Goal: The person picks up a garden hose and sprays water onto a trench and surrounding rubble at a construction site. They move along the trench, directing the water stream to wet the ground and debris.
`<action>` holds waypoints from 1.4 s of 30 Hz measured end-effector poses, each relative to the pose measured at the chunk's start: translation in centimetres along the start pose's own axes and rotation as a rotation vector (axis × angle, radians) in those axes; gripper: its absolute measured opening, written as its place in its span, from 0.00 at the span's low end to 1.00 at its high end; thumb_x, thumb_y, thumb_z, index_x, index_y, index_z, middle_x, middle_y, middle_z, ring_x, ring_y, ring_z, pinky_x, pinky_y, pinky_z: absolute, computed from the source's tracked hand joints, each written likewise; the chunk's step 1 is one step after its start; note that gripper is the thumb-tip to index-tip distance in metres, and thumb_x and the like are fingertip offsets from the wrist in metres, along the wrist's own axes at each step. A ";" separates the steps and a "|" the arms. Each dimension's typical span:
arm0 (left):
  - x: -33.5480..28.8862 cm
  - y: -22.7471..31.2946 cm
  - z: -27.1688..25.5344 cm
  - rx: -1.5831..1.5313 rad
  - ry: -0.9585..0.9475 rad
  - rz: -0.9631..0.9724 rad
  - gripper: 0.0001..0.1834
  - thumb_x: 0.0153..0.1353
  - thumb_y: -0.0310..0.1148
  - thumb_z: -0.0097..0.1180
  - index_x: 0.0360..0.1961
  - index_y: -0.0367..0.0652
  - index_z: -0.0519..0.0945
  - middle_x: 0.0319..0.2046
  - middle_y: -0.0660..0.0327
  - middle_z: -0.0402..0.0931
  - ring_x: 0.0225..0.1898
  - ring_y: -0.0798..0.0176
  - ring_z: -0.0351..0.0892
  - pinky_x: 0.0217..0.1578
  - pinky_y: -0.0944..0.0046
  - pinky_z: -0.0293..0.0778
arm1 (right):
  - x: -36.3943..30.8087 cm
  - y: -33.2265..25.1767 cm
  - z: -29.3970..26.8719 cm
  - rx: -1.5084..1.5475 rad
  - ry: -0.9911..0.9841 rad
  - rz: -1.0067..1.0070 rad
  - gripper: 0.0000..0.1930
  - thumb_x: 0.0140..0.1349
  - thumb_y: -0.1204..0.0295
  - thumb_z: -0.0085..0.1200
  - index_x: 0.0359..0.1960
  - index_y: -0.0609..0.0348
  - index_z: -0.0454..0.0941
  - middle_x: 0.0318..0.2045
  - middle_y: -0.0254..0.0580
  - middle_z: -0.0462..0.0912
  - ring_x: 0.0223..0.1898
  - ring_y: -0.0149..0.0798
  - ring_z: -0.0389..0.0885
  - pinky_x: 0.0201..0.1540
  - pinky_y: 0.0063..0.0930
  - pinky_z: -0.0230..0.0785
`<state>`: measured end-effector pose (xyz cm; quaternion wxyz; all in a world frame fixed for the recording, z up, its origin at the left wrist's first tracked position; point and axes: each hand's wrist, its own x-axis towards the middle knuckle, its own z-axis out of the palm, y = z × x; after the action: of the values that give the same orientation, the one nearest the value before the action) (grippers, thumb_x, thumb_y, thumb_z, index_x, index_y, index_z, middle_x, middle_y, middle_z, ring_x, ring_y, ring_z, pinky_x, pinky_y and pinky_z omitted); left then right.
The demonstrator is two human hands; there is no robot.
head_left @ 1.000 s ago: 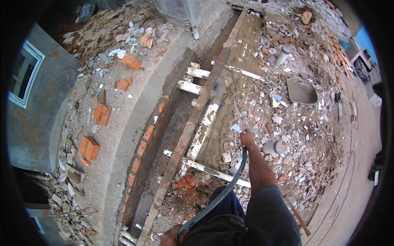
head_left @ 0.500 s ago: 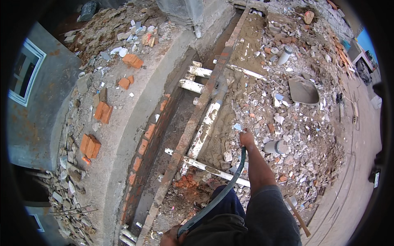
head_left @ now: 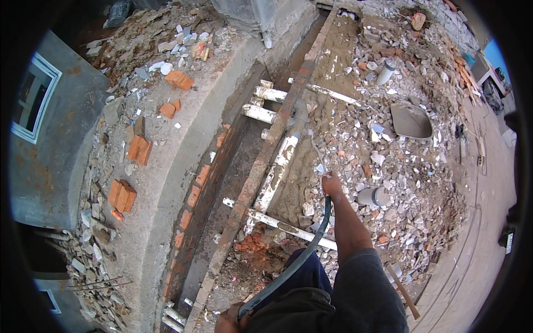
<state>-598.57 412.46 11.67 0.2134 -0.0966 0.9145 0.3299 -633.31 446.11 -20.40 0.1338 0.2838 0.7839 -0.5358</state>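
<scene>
A dark green hose [head_left: 288, 271] curves across my front, from the lower edge up toward the rubble. Near its far end my right hand [head_left: 332, 185] is closed around it, arm stretched forward. My left hand [head_left: 229, 318], low at the bottom edge, grips the hose farther back; part of that hand is cut off. From the hose's end a faint thin stream seems to run toward the sandy soil beside a white, mud-stained pipe [head_left: 279, 166]. Another white pipe [head_left: 294, 228] crosses just ahead of my legs.
A trench [head_left: 222, 205] with brick walls runs diagonally on the left, crossed by short white pipes [head_left: 259, 114]. Broken rubble [head_left: 400, 183] covers the right, with a grey pan [head_left: 411, 122] and upright pipe stubs [head_left: 373, 197]. Orange bricks [head_left: 122, 196] lie beyond the trench. A wooden handle [head_left: 403, 293] lies near my right arm.
My right hand has shifted slightly up and left with the hose end. A faint stream now shows ahead of it. The left hand stays nearly in place.
</scene>
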 end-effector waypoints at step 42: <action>-1.1 -0.9 -0.5 -0.010 0.049 0.051 0.14 0.63 0.36 0.55 0.47 0.43 0.75 0.30 0.48 0.79 0.32 0.46 0.80 0.32 0.53 0.75 | -2.5 1.7 2.5 -0.051 -0.098 0.008 0.22 0.57 0.67 0.47 0.48 0.74 0.66 0.19 0.56 0.78 0.14 0.45 0.78 0.17 0.35 0.71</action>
<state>-597.50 411.47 12.02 0.1818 -0.0825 0.9199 0.3374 -630.51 443.54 -21.39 0.1811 0.2568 0.7886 -0.5285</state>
